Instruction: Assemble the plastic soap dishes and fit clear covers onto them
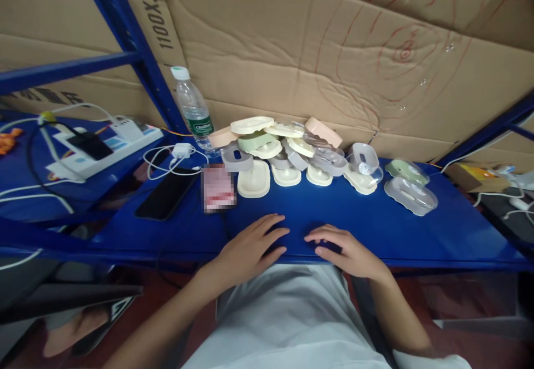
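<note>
My left hand [258, 245] rests at the front of the blue table [283, 213], fingers apart and holding nothing. Opposite it, my right hand [344, 249] lies with its fingers slightly curled and parted, also without anything in it. Beyond both hands is a heap of plastic pieces that look like soap dishes: a cream tray [253, 180] nearest my left hand, a green piece [254, 142], a grey box [237, 157] and a peach piece [323, 131]. Further right sit a clear-covered grey dish [411, 195] and a clear-covered green dish [406, 171].
A water bottle [194, 107] stands behind the heap's left end. A black phone [167, 193], a white charger [182, 149] with cable and a blurred pink item [218, 188] lie to the left. Power strips [104, 152] are further left; cardboard [267, 40] backs the table.
</note>
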`<state>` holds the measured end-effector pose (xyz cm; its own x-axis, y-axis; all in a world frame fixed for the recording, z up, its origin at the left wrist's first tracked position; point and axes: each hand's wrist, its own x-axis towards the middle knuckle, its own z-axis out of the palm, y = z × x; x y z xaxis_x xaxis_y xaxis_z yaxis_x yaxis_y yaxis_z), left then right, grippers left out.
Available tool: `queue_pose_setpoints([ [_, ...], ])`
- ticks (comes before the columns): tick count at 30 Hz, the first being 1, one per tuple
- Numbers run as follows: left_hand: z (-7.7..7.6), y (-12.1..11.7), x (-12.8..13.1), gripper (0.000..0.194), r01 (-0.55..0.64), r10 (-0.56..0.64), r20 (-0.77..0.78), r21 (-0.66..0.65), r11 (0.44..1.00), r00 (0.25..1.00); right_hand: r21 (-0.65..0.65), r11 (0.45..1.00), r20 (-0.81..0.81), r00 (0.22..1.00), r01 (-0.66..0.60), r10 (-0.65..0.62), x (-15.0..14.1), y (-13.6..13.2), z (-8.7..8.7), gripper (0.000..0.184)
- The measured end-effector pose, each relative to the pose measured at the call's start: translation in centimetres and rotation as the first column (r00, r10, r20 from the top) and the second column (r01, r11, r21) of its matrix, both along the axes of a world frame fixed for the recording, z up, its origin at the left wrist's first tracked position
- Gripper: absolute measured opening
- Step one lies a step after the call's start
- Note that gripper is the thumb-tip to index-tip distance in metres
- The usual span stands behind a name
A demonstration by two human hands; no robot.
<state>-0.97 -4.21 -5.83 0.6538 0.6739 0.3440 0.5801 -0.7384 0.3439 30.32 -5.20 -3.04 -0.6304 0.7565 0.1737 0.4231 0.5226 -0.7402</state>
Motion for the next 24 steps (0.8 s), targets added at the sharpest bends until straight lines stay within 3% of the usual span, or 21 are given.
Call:
queue_pose_setpoints([
  [15, 0.4, -0.2, 0.0, 0.037, 0.005, -0.005, 0.068, -0.002, 1.000, 0.998, 0.000, 1.000, 0.015, 1.000, -0.010, 0.010, 0.2, 0.1, 0.0, 0.029],
  [21, 0.4, 0.3, 0.7, 0.053, -0.321, 0.312, 0.143, 0.042, 0.946, 0.939, 0.013, 1.000, 0.022, 1.000, -0.007, 0.006, 0.1, 0.1, 0.1, 0.029],
  [24, -0.1, 0.6, 1.1, 0.058, -0.325, 0.322, 0.062, 0.035, 0.945, 0.945, -0.005, 1.000, 0.021, 1.000, -0.003, 0.004, 0.2, 0.1, 0.0, 0.029],
])
